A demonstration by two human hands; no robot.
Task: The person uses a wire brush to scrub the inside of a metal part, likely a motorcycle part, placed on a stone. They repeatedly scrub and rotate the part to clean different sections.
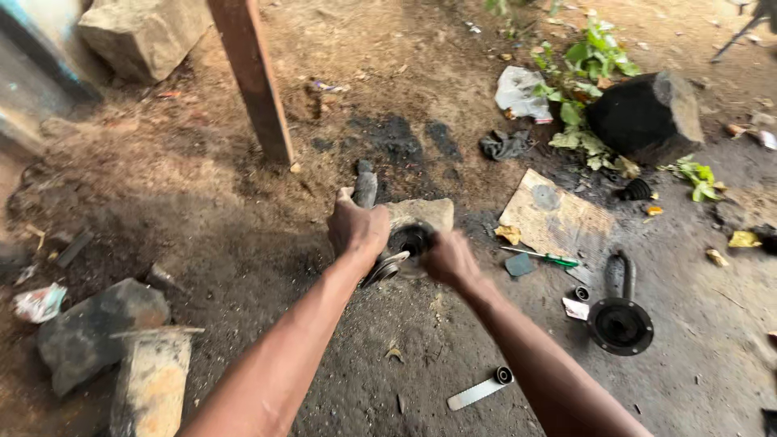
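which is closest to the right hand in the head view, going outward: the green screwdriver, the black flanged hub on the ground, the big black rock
1. Green-handled screwdriver, just right of the right hand, lying by the cardboard.
2. Black flanged hub, farther right and lower, on the dirt.
3. Big black rock, farthest, up right beside the green weeds.

You're at an open-air dirt-floor repair yard.
Take the wooden post [252, 77] as your marker: right of its foot the bare earth ground [388, 137] is stained black with oil, farther right lie an oily rag [503, 145], a cardboard scrap [554, 217] and a green-handled screwdriver [544, 257], and beyond those a black flanged metal part [620, 324]. Rough stone blocks [97, 332] sit lower left of it.
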